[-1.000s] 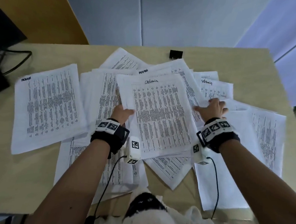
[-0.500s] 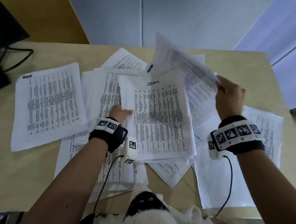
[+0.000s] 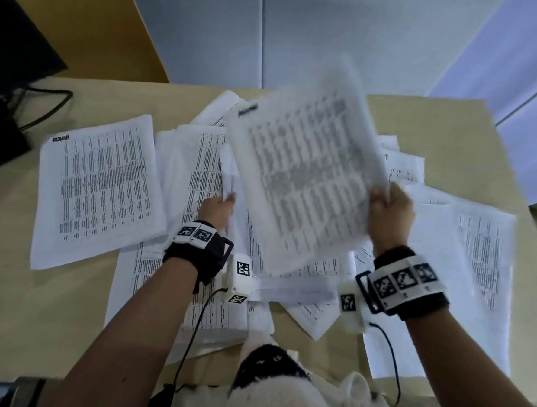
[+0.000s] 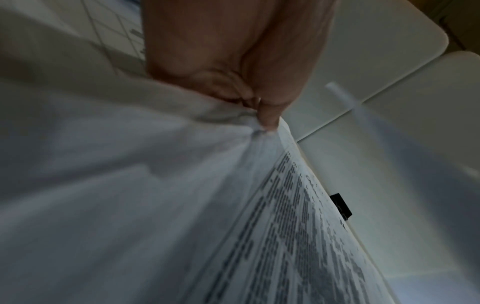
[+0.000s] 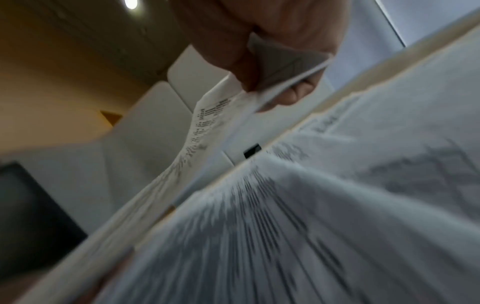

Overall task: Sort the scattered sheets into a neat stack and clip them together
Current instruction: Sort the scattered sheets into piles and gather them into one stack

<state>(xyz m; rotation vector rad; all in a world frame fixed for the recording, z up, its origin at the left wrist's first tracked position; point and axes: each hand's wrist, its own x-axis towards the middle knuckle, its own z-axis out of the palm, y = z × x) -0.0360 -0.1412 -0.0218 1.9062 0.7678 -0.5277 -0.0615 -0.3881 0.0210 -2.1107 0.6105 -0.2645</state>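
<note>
Printed white sheets lie scattered over the tan table (image 3: 453, 145). My right hand (image 3: 386, 207) pinches the right edge of a blurred lifted sheet (image 3: 300, 177) that hangs over the middle stack (image 3: 243, 233); the right wrist view shows the thumb and fingers (image 5: 298, 96) clamped on that sheet (image 5: 280, 67). My left hand (image 3: 218, 208) pinches the left edge of the middle stack, its fingertips (image 4: 267, 121) seen pressed into the paper (image 4: 130, 185) in the left wrist view. The black binder clip (image 4: 341, 205) lies on the table beyond the sheets, also visible in the right wrist view as the clip (image 5: 252, 151); the head view hides it.
One separate sheet (image 3: 98, 186) lies at the left, more sheets (image 3: 478, 247) at the right and beneath my arms. A black monitor (image 3: 16, 46) with cables stands at the far left; a yellow chair (image 3: 92, 26) is behind the table.
My right hand picked a sheet off the right side of the pile, lifted it and swung it left over the middle stack. The left hand stayed on the stack's left edge.
</note>
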